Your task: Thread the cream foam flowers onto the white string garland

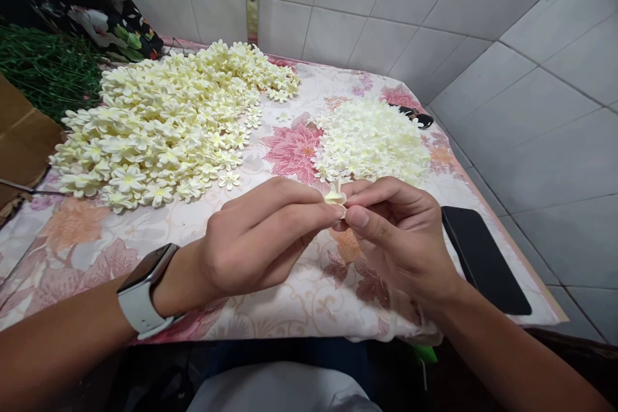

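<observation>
Between my fingertips is a small cream-white artificial flower (335, 196), held above the near part of the table. My left hand (270, 232), with a watch (147, 290) on its wrist, pinches the flower from the left. From the right, my right hand (400, 232) closes thumb and fingers on the flower's lower side; its exact grip there is partly hidden. Just beyond my hands lies a pile of white flowers (371, 138). A bigger heap of yellowish-white flowers (168, 122) spreads over the left and back of the table.
A flower-patterned cloth covers the table (290, 309). A black phone (485, 261) lies by the right edge. Green artificial stems (48, 67), a cardboard box (24, 135) and a dark floral bag (101, 9) stand at the left. Tiled walls (376, 6) close off the back and right.
</observation>
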`<state>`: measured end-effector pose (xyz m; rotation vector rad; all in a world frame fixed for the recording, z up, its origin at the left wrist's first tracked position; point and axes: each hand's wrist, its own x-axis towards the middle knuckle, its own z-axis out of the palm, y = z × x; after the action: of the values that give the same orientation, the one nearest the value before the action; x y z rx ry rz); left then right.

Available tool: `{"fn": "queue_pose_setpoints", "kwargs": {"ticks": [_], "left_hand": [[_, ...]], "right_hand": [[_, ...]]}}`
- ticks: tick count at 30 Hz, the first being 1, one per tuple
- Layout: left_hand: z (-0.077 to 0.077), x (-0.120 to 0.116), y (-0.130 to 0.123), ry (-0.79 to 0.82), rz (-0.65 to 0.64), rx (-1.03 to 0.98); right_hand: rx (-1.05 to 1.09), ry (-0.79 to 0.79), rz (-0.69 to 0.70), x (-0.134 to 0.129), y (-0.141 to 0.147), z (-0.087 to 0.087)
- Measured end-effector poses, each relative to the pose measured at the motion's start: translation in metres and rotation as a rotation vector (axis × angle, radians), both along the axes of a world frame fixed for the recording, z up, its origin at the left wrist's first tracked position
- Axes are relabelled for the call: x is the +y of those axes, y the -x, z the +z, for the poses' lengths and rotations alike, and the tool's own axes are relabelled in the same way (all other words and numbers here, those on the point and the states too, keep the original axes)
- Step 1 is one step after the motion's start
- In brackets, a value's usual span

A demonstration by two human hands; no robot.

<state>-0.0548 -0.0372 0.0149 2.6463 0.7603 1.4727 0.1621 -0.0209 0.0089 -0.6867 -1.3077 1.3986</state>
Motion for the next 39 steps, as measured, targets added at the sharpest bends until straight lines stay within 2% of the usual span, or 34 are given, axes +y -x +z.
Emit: {"fn": "queue_pose_setpoints", "kwargs": {"ticks": [7,17,26,36,39], "left_hand": [[0.0001,0.0005,0.0019,-0.011,0.052,0.046],[0.0003,0.0047,-0.0006,0.02,-0.032,-0.015],[0.0004,0.0043,0.0004,0.011,-0.01,-0.001],[-0.0036,0.0042,-0.002,-0.054,0.057,0.041],[-0.0046,0.0056,0.0018,-0.095,0.017,0.063]], "right_hand": [[0.024,0.024,0.033,0.0013,0.0022,0.0017],[0.061,0.056,0.078,0.0002,0.0012,-0.0009],[0.061,0.05,0.057,0.0016,0.0024,-0.001],[0.081,0.082,0.086,0.0002,0.0034,-0.0003],[0.085,0.083,0.103,-0.0006,0.0028,-0.0006]]}}
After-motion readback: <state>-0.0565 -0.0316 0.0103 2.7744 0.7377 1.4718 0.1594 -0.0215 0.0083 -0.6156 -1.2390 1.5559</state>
